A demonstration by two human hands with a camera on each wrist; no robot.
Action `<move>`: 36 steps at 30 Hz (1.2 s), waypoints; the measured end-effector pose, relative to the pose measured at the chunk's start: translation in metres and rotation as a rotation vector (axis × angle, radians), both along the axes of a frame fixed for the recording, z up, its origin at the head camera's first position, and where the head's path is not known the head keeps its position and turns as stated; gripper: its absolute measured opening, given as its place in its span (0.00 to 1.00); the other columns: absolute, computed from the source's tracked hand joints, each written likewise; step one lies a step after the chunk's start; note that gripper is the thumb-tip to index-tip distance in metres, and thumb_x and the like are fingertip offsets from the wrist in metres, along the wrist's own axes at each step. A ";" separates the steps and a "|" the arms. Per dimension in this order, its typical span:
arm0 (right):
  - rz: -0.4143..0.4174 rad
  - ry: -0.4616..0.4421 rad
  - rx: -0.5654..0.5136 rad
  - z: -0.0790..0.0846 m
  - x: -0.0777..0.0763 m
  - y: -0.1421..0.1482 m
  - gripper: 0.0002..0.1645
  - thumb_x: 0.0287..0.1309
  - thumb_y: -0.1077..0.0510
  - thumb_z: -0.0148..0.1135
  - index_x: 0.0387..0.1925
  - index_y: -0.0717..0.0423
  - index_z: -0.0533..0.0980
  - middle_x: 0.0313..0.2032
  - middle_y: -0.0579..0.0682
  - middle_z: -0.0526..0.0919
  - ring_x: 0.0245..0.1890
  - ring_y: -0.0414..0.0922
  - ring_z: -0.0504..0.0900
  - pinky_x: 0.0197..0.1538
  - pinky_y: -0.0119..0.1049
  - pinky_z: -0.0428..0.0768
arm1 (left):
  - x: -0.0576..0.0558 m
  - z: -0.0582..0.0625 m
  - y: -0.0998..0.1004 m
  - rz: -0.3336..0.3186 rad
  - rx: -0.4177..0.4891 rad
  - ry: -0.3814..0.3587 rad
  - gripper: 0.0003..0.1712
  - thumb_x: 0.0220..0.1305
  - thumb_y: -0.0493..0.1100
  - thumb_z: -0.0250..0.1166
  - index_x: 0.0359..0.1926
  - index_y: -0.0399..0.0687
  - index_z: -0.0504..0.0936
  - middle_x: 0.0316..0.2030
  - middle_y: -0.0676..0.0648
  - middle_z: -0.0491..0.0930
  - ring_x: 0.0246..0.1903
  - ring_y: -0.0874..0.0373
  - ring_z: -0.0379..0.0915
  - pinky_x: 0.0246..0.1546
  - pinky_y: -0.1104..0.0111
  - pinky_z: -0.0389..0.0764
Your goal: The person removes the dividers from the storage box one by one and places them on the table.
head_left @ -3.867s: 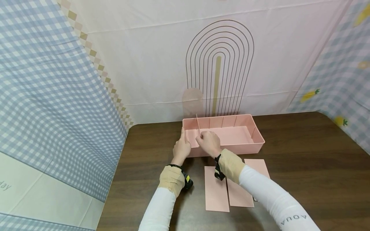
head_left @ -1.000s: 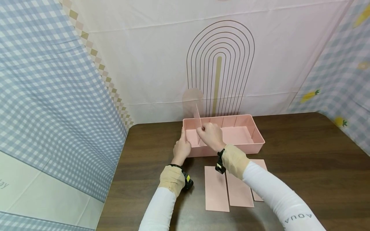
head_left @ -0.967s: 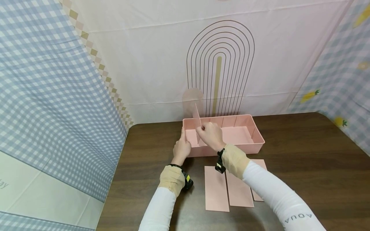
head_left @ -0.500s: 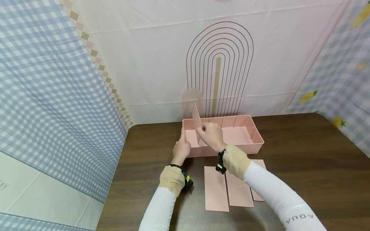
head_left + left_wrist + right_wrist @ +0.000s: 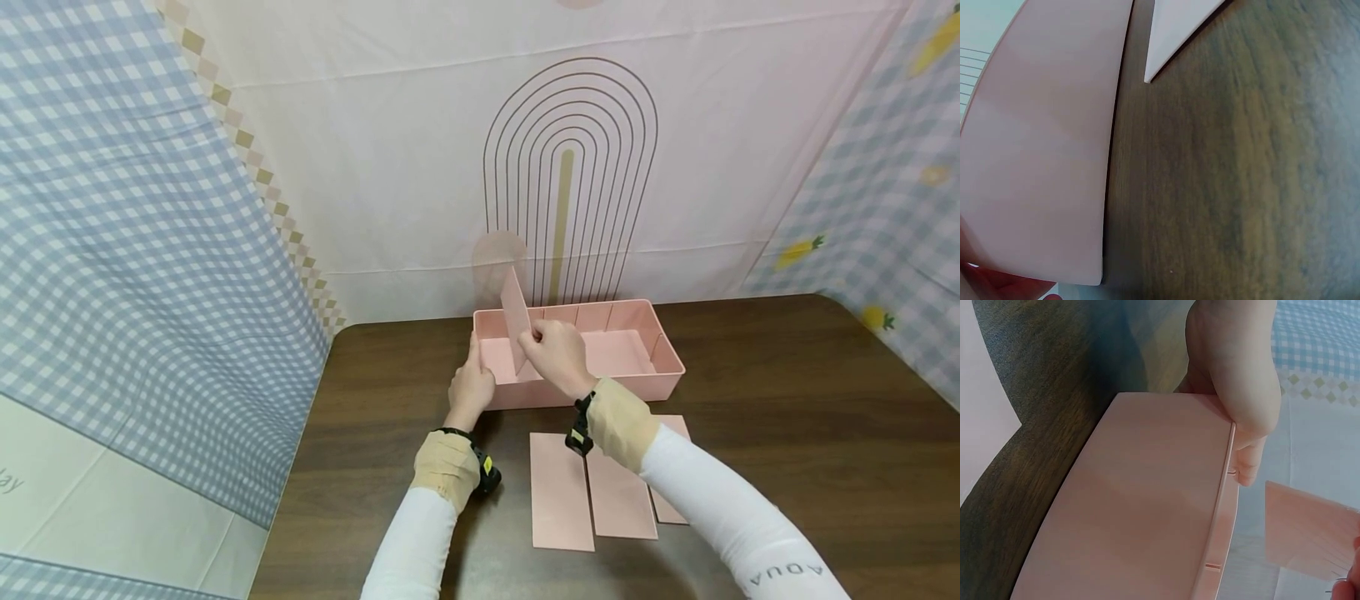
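Observation:
A long pink box (image 5: 648,385) with slotted inner walls lies crosswise on the table. My left hand (image 5: 471,387) holds its left end, forefinger stretched along the side; the right wrist view shows this hand (image 5: 1232,369) at the corner, fingertips by the rim (image 5: 1215,506). Between thumb and curled fingers, my right hand (image 5: 558,354) pinches a thin pink divider (image 5: 514,308). The divider stands tilted, far end raised above the back wall, lower near corner still inside the box. In the left wrist view the box's front wall (image 5: 1041,137) fills the left side.
Three flat pink panels lie side by side in front of the box: a left panel (image 5: 562,496), a middle panel (image 5: 622,500) and a right panel (image 5: 670,504) partly under my right forearm. Behind the brown table (image 5: 787,417) hangs a pale cloth (image 5: 405,183).
The divider, earlier sitting low across the box's left part, has risen and tilted far end up. My right hand has shifted a little right with it. The left hand keeps its place.

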State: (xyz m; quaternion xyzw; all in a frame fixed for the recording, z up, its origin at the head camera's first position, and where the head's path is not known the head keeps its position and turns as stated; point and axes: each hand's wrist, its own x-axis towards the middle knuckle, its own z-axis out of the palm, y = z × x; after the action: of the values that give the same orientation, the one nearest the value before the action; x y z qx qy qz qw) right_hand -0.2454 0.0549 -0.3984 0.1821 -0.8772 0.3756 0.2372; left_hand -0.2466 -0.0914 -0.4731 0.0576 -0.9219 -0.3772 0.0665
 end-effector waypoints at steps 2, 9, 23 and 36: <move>0.002 0.009 -0.001 -0.001 0.000 0.001 0.18 0.46 0.60 0.47 0.06 0.51 0.57 0.08 0.41 0.54 0.12 0.40 0.52 0.19 0.34 0.52 | 0.000 0.000 0.000 0.002 -0.004 -0.003 0.39 0.58 0.37 0.45 0.70 0.58 0.44 0.19 0.43 0.70 0.16 0.52 0.65 0.15 0.59 0.65; 0.011 -0.013 -0.019 -0.003 0.004 0.007 0.18 0.46 0.61 0.48 0.06 0.52 0.58 0.08 0.41 0.54 0.12 0.40 0.53 0.20 0.35 0.53 | 0.000 -0.001 0.000 -0.002 0.002 -0.011 0.39 0.58 0.37 0.45 0.70 0.58 0.44 0.20 0.42 0.70 0.15 0.52 0.64 0.15 0.60 0.63; 0.057 0.036 -0.032 -0.010 0.011 0.018 0.20 0.48 0.61 0.50 0.06 0.51 0.59 0.08 0.41 0.57 0.11 0.41 0.57 0.19 0.36 0.55 | -0.001 -0.001 0.000 0.005 -0.010 -0.010 0.40 0.57 0.37 0.45 0.70 0.59 0.44 0.24 0.40 0.73 0.16 0.51 0.66 0.16 0.57 0.66; 0.063 0.043 -0.049 -0.017 0.019 0.032 0.20 0.50 0.62 0.52 0.08 0.50 0.61 0.11 0.43 0.59 0.14 0.42 0.59 0.21 0.37 0.58 | 0.000 -0.001 0.000 0.000 0.011 -0.027 0.39 0.59 0.37 0.44 0.70 0.59 0.43 0.17 0.45 0.67 0.14 0.54 0.60 0.14 0.62 0.60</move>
State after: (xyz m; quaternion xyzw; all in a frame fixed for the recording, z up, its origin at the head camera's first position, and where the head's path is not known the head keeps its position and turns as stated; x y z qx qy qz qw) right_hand -0.2259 0.0870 -0.4158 0.2119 -0.8562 0.4003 0.2487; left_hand -0.2470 -0.0912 -0.4736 0.0629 -0.9206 -0.3816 0.0539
